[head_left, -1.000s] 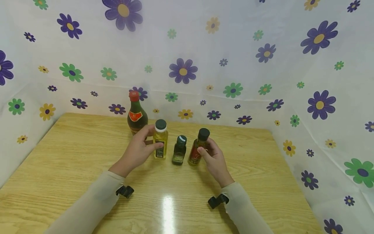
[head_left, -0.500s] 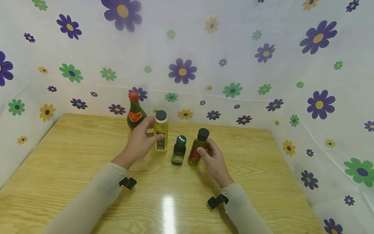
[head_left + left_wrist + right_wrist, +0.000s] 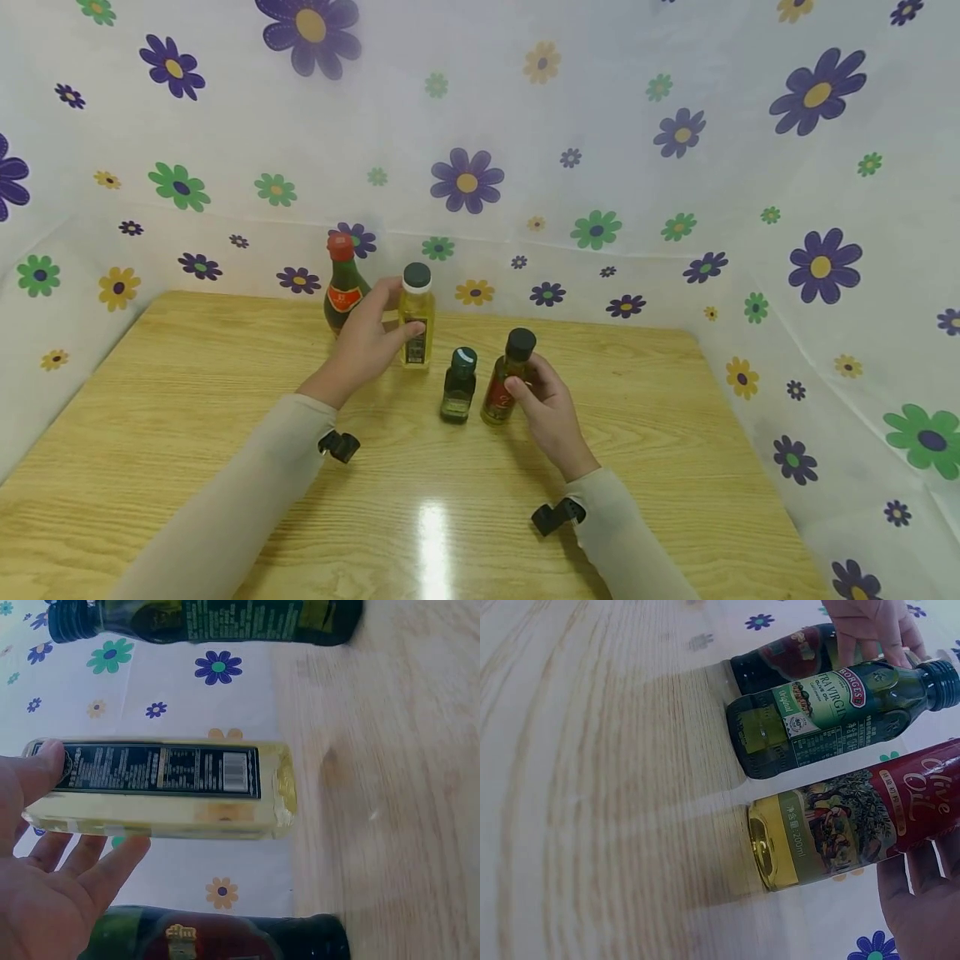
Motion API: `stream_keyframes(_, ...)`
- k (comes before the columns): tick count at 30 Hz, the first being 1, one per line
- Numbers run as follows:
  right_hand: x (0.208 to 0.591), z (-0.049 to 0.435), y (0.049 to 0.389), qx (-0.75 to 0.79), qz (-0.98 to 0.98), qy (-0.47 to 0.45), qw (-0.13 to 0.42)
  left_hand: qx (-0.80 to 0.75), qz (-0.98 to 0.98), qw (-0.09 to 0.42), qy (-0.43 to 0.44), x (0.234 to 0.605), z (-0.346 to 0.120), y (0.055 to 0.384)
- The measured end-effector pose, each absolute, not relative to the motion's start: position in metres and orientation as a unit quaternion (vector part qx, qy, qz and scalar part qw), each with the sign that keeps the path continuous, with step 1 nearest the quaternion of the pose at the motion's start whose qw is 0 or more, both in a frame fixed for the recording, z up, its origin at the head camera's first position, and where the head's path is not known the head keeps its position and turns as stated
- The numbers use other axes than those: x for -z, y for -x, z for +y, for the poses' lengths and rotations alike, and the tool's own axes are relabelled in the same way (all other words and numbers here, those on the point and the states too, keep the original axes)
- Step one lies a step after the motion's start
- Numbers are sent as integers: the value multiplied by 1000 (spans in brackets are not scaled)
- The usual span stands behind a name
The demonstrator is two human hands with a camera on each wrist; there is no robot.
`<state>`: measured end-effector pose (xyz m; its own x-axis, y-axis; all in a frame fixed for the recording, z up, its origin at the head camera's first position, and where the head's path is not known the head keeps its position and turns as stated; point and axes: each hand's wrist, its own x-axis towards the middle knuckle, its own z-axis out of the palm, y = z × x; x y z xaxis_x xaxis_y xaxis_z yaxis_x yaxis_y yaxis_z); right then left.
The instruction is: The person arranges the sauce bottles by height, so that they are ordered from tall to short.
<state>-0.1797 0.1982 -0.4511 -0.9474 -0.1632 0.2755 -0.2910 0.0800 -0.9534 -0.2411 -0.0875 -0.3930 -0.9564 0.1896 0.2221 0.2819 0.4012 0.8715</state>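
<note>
My left hand [image 3: 363, 346] holds a square clear bottle of yellow oil [image 3: 418, 307] with a dark cap, thumb on one side and fingers on the other. In the left wrist view the oil bottle [image 3: 217, 806] seems raised a little off the table. My right hand [image 3: 553, 421] grips an olive oil bottle [image 3: 501, 393] with a red label and black cap, upright on the table. Between the two held bottles stands a small dark green extra virgin olive oil bottle [image 3: 457, 396], touched by neither hand. Behind the left hand is a red-capped green bottle [image 3: 343, 287], its lower part hidden.
The wooden table [image 3: 637, 467] stretches out on both sides and in front of the bottles. A white flower-printed sheet [image 3: 495, 108] stands at the back and along the sides. Each sleeve cuff carries a small black camera [image 3: 341, 446].
My left hand has carried the yellow oil bottle away from me, up in the head view, towards the back of the table. The right hand and the olive oil bottle in it have stayed put.
</note>
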Motion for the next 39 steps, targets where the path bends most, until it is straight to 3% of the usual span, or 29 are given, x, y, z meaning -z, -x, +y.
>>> stream_keyframes(39, 451, 198, 179, -653, -739, -161, 48, 547, -828, 7, 128, 409, -81, 254)
